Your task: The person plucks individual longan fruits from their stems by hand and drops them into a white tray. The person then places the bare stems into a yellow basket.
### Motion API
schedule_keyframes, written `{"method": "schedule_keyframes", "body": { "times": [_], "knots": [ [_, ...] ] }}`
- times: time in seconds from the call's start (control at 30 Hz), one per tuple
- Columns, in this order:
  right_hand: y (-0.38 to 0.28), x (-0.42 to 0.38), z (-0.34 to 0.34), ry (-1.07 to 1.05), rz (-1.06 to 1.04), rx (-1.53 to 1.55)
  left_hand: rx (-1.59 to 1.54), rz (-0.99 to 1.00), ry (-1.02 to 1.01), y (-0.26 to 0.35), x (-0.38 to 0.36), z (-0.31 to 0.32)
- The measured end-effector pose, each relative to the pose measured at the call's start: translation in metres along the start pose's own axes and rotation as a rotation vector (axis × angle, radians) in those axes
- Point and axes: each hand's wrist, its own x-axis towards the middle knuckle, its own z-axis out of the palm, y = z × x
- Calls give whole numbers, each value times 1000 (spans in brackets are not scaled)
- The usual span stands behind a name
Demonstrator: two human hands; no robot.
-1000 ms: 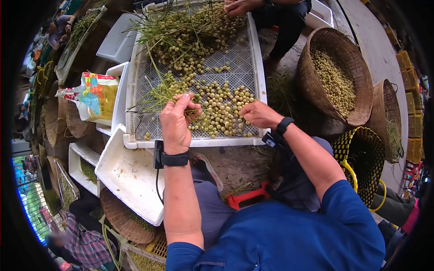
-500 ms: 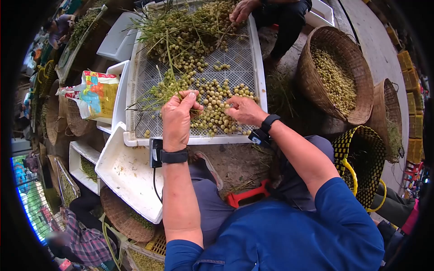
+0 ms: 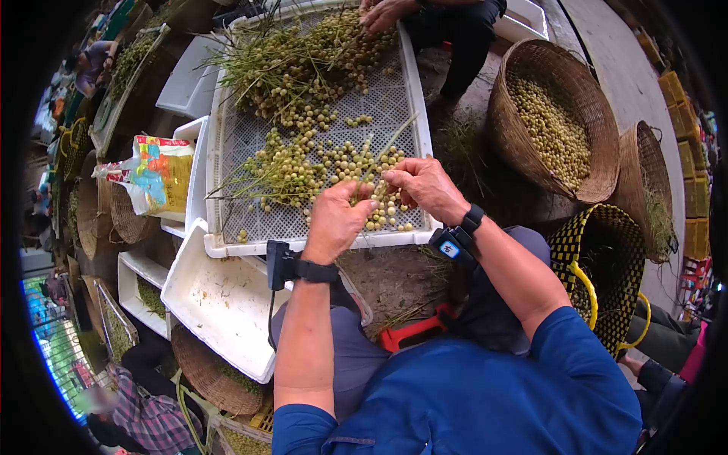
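Observation:
Round yellow-green fruits (image 3: 345,161) and stemmy bunches (image 3: 284,171) lie on a white perforated tray (image 3: 326,244). Over the tray's near right part, my left hand (image 3: 340,216) has its fingers closed on a thin green stem (image 3: 396,135) that slants up to the right. Right beside it, my right hand (image 3: 426,186) is closed with fingertips near the same stem; what lies between those fingertips is too small to name. Loose fruits sit beneath and between both hands. A larger heap of bunches (image 3: 303,61) covers the far side of the tray.
Another person's hands (image 3: 387,14) touch the heap's far edge. Wicker baskets (image 3: 599,121) stand at right, above a black-yellow basket (image 3: 633,250). An empty-looking white bin (image 3: 220,303), a printed bag (image 3: 163,174) and a red stool part (image 3: 409,334) are nearer me.
My left hand has moved right and down, away from the leafy bunch, and my right hand has come close beside it. A stem now shows between them. The view has shifted slightly.

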Motion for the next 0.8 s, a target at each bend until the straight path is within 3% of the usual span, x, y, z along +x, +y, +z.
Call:
{"method": "schedule_keyframes", "body": {
  "times": [0.03,0.17,0.37,0.43,0.47,0.5,0.57,0.7,0.8],
  "knots": [
    [-1,-3,-1,3,1,8,54,79,2,-1,0,7],
    [-2,-15,-3,-27,-18,64,46,-73,-82,10,-2,21],
    [-9,-13,-11,-100,-86,65,-21,95,-13,14,-2,32],
    [-4,-12,-13,-119,-94,62,-507,-212,-142,27,-3,27],
    [-4,-13,-12,-61,-78,111,-529,-314,-143,19,-3,23],
    [-6,-12,-11,-5,-65,157,-524,-313,-145,20,-3,21],
    [0,-13,-16,-56,-59,173,-824,-396,-91,23,-3,17],
    [1,-23,-9,-169,-80,186,-870,-403,-83,22,-1,16],
    [4,-27,-2,-196,-225,123,-871,-371,-118,18,-3,17]
  ]
}}
